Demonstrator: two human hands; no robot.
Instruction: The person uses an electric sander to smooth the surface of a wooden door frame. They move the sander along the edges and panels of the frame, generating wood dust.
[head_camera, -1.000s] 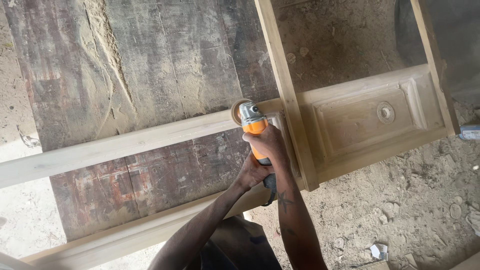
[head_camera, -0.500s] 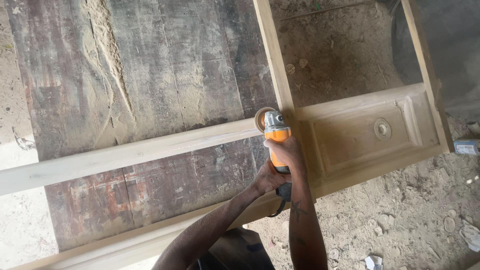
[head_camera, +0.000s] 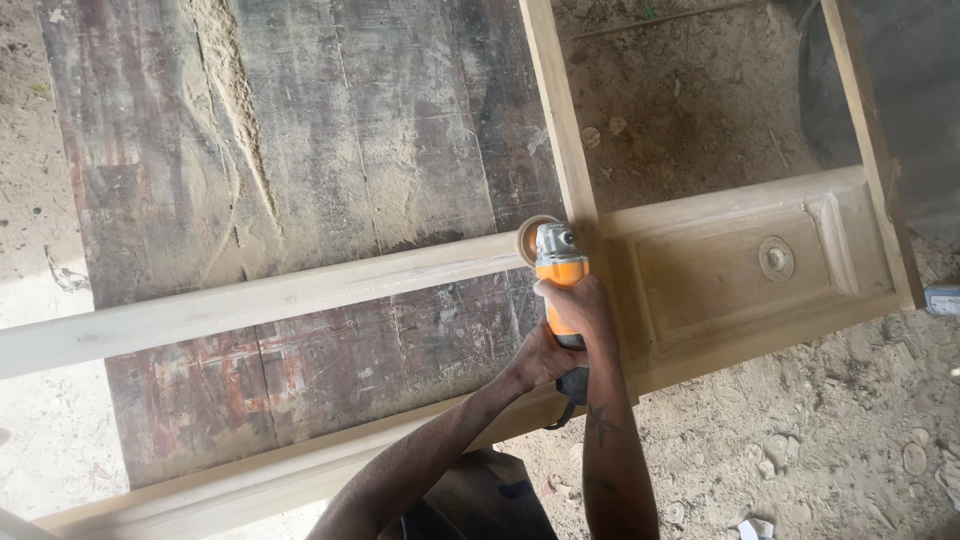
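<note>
An orange and grey angle grinder (head_camera: 557, 268) with a round sanding disc (head_camera: 528, 240) rests on a pale wooden frame (head_camera: 280, 297), right where the long rail meets the upright cross bar (head_camera: 560, 120). My right hand (head_camera: 580, 308) grips the orange body from above. Just behind it, my left hand (head_camera: 538, 362) clasps the dark rear handle. To the right sits the frame's carved panel (head_camera: 730, 265) with a round rosette (head_camera: 776, 257).
The frame lies across a dark, worn workbench top (head_camera: 300, 130) streaked with sawdust. Sandy ground with small stones and scraps (head_camera: 800, 440) spreads at the right and below. A second frame upright (head_camera: 868, 130) runs at the far right, and a lower rail (head_camera: 260, 470) near me.
From one second ago the grinder and both hands slid right along the rail to the joint with the cross bar. In the last half second they stayed there; the view shifted slightly.
</note>
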